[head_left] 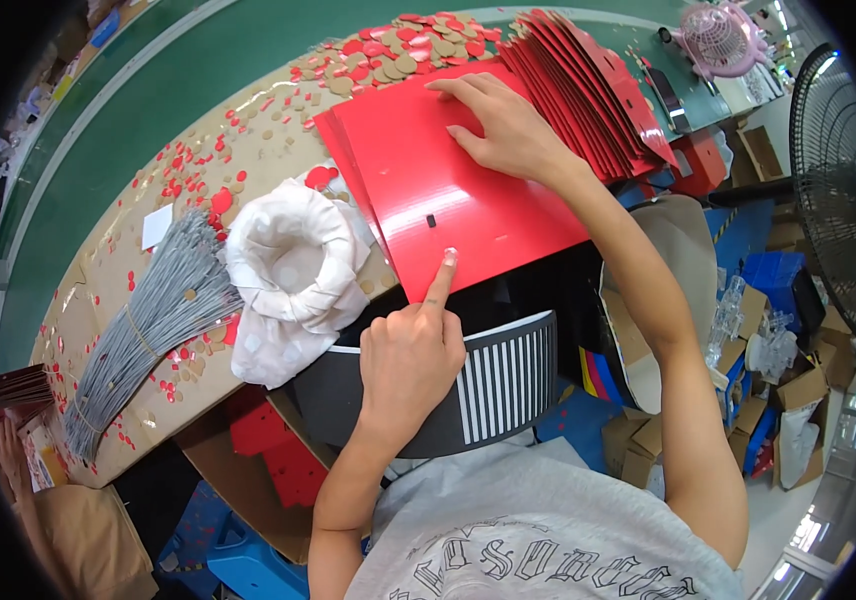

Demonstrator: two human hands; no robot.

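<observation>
A glossy red cardboard sheet (508, 225) lies before me on top of other red sheets, with a small dark slot in it. My left hand (410, 362) points its index finger onto the near edge of the sheet, touching a small pale spot; its other fingers are curled and I see nothing in them. My right hand (508, 130) rests open on the far part of the sheet, thumb and fingers apart. Just left of the sheet sits a white cloth bag (300, 300) with a rolled rim. Beyond it lies a bundle of grey wire ties (153, 320).
Red and tan cut-out discs (403, 60) litter the table. A fanned stack of red sheets (583, 95) stands at the far right. A pink fan (718, 38) and a large black fan (848, 200) are on the right. A co-worker's hand (10, 455) shows at far left.
</observation>
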